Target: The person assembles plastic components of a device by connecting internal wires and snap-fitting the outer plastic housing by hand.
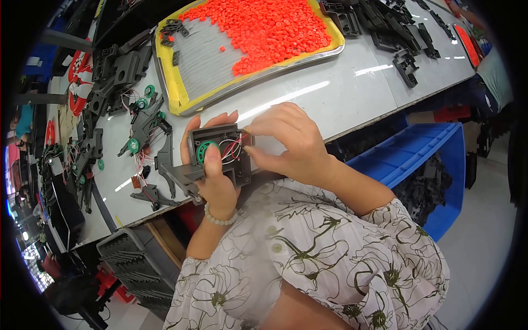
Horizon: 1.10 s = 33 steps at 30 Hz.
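Note:
A dark grey plastic housing (217,133) is held up near the table's front edge, its open side facing me. My left hand (216,184) grips it, the thumb pressing on a round green part (204,150) inside and the fingers behind. Thin red and white wires (233,148) curl in the housing beside the green part. At its right side my right hand (291,144) has thumb and forefinger bent together by the wires; they seem to pinch a wire end. The fingertips partly hide what they hold.
A yellow-edged metal tray (181,102) with many small red pieces lies behind my hands. Grey brackets with green parts and wires (144,129) lie on the left of the table. More dark plastic parts (407,67) lie far right. A blue bin (410,144) of dark parts stands at right.

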Motion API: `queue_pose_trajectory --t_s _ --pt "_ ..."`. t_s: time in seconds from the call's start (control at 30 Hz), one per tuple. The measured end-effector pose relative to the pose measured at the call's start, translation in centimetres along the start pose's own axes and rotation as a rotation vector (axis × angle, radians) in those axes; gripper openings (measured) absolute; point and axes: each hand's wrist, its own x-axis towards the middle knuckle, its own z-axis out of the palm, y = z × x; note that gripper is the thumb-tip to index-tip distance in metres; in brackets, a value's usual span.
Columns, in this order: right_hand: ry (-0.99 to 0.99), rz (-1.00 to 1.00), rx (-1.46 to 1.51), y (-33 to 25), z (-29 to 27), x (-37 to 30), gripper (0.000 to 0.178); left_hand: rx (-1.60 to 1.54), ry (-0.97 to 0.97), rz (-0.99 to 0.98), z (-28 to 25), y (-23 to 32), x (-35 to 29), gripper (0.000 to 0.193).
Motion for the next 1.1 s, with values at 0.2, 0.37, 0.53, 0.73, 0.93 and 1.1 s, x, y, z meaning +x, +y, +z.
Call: queue_pose_trajectory --t_s 0.2,0.37,0.53,0.73,0.93,1.1 --pt "-0.002 0.001 -0.02 0.0 0.1 -0.3 0.033 -0.007 0.01 -0.011 0.3 0.2 -0.1 0.046" --pt "-0.017 0.029 -0.016 0.0 -0.1 -0.6 0.033 -0.045 -0.017 -0.062 0.0 0.0 -0.2 0.046" --pt "0.031 0.072 0.054 0.4 0.3 -1.0 0.028 -0.11 -0.018 -0.066 0.0 -0.4 0.0 0.045" --pt "0.039 0.045 0.016 0.1 0.1 -0.9 0.028 -0.041 -0.016 -0.025 -0.1 -0.6 -0.2 0.047" --pt "0.034 0.032 -0.021 0.0 0.2 -1.0 0.027 0.037 -0.039 0.058 -0.1 -0.9 -0.6 0.047" --pt "0.041 0.054 0.027 0.0 0.3 -1.2 0.027 0.1 -0.044 0.077 -0.3 -0.9 -0.6 0.047"
